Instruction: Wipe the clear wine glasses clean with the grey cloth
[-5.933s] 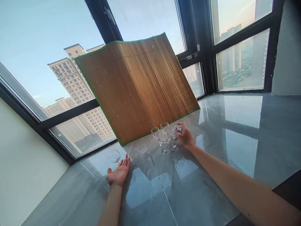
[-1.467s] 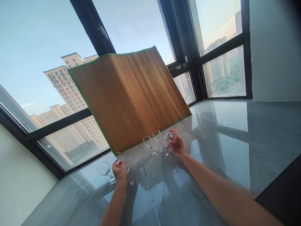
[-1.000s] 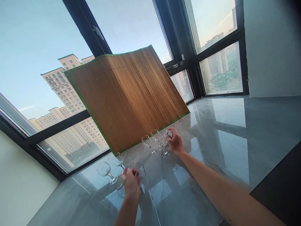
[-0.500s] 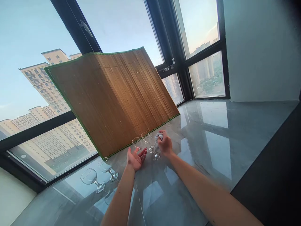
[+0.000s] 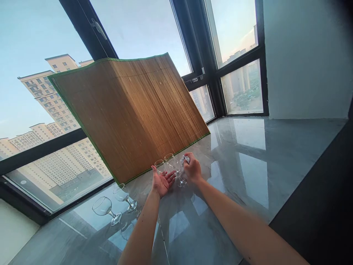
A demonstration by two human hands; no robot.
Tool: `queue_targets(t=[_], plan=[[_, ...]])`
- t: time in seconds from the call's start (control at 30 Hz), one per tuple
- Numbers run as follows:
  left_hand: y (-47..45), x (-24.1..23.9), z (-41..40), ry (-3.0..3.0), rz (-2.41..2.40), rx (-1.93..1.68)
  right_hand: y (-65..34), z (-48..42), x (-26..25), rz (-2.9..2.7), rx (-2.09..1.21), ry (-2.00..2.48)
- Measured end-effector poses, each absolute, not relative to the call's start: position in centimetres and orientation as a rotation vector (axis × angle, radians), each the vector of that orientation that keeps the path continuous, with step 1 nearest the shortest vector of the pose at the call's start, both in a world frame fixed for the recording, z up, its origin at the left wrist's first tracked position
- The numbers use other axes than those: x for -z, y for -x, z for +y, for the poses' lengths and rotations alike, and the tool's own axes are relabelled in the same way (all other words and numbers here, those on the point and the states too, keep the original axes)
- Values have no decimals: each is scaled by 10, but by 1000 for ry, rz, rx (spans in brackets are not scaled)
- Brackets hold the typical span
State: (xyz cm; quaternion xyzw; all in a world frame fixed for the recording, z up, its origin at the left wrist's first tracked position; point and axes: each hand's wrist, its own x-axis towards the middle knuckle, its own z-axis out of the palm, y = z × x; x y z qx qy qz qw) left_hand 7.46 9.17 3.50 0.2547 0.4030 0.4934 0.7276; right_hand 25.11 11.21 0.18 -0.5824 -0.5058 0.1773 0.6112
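My left hand [image 5: 162,183] is open, palm up with the fingers spread, just in front of two clear stemmed glasses. Behind its fingers shows the rim of one glass [image 5: 159,162]. Beside it on the right stands the other glass [image 5: 171,161], its foot resting on the glossy grey surface. Whether my left fingertips touch a glass I cannot tell. My right hand [image 5: 192,168] is closed around a crumpled white cloth or tissue [image 5: 185,159], immediately right of these glasses. Farther left, two more stemmed glasses stand apart, one nearer [image 5: 102,207] and one slightly behind [image 5: 120,193].
A bamboo mat [image 5: 129,117] with green edging leans against the windows behind the glasses. Dark window frames [image 5: 216,84] meet in the corner. The polished grey marble-like ledge [image 5: 234,176] reflects the windows. A pale wall [image 5: 306,66] rises at the right.
My left hand has moved slightly right and up, closer to the pair of glasses. My right hand keeps its grip on the white cloth or tissue. The view has shifted slightly.
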Motion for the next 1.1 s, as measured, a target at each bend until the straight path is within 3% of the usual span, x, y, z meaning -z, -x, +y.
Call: queue_targets(t=[0.4, 0.83, 1.1], plan=[[-41, -36, 34, -744, 1051, -1095, -250, 112, 1, -1180, -422, 1333], [42, -63, -54, -264, 817, -1352, -250, 114, 5, -1225, -408, 1351], [70, -53, -85, -184, 808, -1475, -250, 117, 9, -1226, -409, 1341]])
